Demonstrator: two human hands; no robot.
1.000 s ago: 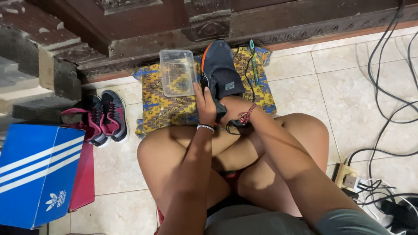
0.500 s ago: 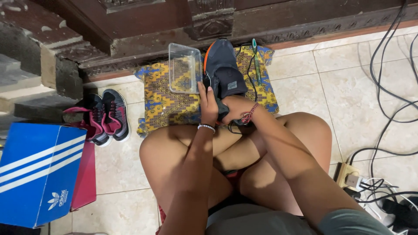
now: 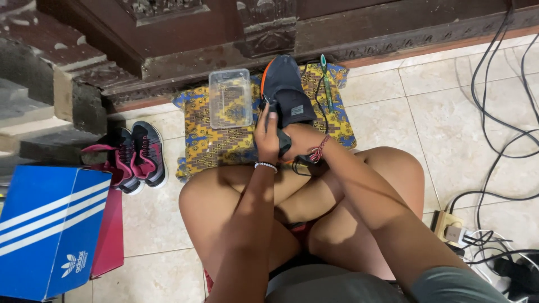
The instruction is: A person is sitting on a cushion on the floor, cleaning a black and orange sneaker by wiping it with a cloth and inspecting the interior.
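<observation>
I sit cross-legged on a tiled floor. A dark grey sneaker [image 3: 285,92] with an orange edge lies on a yellow and blue patterned cloth [image 3: 210,140] in front of my knees. My left hand [image 3: 268,134] grips the sneaker's near end, thumb up against its side. My right hand [image 3: 296,136] holds the same end from the right, partly hidden behind the left hand; a red braided band sits on its wrist. A black lace trails below the hands.
A clear plastic box [image 3: 230,98] stands on the cloth left of the sneaker, a green toothbrush [image 3: 327,84] on its right. A pink and grey pair of shoes [image 3: 135,157] and a blue shoebox [image 3: 48,230] lie left. Cables and a power strip [image 3: 452,230] lie right. Carved dark wood runs behind.
The view has shifted slightly. Both hands stay on the sneaker's near end with little movement.
</observation>
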